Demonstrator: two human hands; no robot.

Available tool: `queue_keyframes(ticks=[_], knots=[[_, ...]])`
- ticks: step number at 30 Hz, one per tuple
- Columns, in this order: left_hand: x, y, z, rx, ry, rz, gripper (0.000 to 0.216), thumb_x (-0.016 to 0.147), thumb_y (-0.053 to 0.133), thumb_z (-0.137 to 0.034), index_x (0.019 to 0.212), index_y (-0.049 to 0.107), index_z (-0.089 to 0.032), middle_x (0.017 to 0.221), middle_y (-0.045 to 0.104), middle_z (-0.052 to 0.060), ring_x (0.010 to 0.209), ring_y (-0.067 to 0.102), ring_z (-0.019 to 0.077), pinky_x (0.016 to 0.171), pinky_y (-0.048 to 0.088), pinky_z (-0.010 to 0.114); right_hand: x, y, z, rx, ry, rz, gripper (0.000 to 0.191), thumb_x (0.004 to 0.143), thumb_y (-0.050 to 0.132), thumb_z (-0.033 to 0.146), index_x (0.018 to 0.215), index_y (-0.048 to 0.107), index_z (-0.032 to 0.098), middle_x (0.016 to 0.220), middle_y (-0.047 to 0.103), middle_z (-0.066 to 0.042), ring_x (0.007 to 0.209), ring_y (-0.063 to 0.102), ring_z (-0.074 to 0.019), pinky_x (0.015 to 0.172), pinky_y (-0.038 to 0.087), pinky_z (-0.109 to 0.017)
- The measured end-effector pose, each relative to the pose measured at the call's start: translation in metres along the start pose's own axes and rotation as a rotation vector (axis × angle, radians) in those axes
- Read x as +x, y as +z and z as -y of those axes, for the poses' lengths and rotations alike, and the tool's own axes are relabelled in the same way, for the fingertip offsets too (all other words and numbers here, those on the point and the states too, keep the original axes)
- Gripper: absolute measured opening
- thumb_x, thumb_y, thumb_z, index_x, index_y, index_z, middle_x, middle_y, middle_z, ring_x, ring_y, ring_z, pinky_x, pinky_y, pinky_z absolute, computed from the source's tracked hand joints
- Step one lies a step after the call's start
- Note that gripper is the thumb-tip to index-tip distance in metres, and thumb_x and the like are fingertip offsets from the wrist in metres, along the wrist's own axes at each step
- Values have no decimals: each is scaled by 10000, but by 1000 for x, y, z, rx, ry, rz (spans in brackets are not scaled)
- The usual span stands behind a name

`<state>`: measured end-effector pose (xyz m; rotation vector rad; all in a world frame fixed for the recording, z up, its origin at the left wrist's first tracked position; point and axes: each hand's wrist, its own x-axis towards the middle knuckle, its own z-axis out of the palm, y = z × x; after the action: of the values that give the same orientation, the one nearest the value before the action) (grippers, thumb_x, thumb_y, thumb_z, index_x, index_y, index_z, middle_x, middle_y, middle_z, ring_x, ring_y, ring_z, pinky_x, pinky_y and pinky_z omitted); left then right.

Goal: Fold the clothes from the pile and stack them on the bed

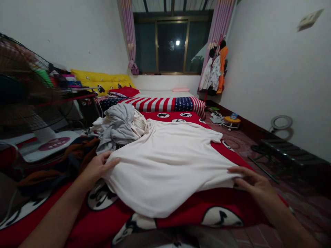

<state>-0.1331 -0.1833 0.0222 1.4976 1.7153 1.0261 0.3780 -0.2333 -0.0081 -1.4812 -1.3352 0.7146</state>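
A white shirt (160, 155) lies spread across a red blanket (207, 196) with black-and-white round prints. Its left edge is pinched by my left hand (102, 163), thumb on top. On the other side my right hand (252, 181) grips the shirt's right edge between thumb and fingers. The near hem sags in a loose curve between both hands, and soft creases run across the cloth. Just beyond my left hand sits a heap of crumpled grey and white clothes (120, 120), touching the shirt's far left side.
At left stands a fan (28, 93) on a white base, beside dark and brown cloth (77, 155). Farther back is a bed with a striped, starred cover (155, 103) and a yellow cushion (103, 80). A black bench (292, 151) and small yellow stool (232, 120) are at right.
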Motion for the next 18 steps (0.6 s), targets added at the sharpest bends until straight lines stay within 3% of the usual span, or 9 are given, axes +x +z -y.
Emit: queue_keyframes(ticks=[3, 6, 10, 13, 15, 18], knots=[[-2, -1, -1, -94, -27, -72, 601, 615, 693, -587, 1019, 599, -152, 730, 675, 20, 562, 581, 159, 476, 410, 213, 6, -3, 0, 194, 55, -131, 318, 651, 723, 371, 937, 680, 241, 830, 677, -31, 672, 620, -175, 569, 525, -252], [-4, -1, 0, -95, -58, -51, 687, 617, 708, -557, 1155, 551, -160, 708, 683, 24, 524, 576, 154, 449, 398, 205, 12, -4, 0, 324, 112, -151, 339, 671, 694, 386, 972, 632, 243, 853, 670, -42, 613, 615, -175, 505, 521, -273], [-4, -1, 4, -47, -26, -53, 822, 667, 666, -541, 1372, 421, -197, 712, 696, 26, 526, 599, 179, 442, 411, 219, 18, -7, -3, 334, 185, -171, 352, 661, 711, 423, 960, 631, 255, 804, 675, -28, 527, 575, -148, 431, 463, -248], [-5, -1, 7, 98, 63, 13, 669, 671, 633, -559, 1229, 608, -191, 984, 724, 78, 847, 669, 257, 683, 516, 293, 21, -16, -13, 181, 213, -116, 370, 639, 719, 466, 923, 670, 235, 759, 683, -27, 520, 569, -156, 414, 430, -246], [-7, 0, 8, 229, 83, 86, 535, 641, 634, -551, 1027, 725, -192, 1087, 708, 75, 1024, 631, 293, 877, 480, 330, 24, -24, -23, 15, 207, -22, 367, 620, 715, 490, 856, 701, 209, 684, 677, -34, 517, 565, -170, 409, 409, -248], [-11, -1, 10, 388, 78, 197, 429, 618, 636, -482, 937, 759, -224, 1044, 726, 47, 1022, 637, 296, 930, 444, 336, 27, -38, -36, -194, 159, 144, 372, 621, 690, 531, 786, 730, 200, 646, 680, -41, 557, 584, -195, 455, 423, -262]])
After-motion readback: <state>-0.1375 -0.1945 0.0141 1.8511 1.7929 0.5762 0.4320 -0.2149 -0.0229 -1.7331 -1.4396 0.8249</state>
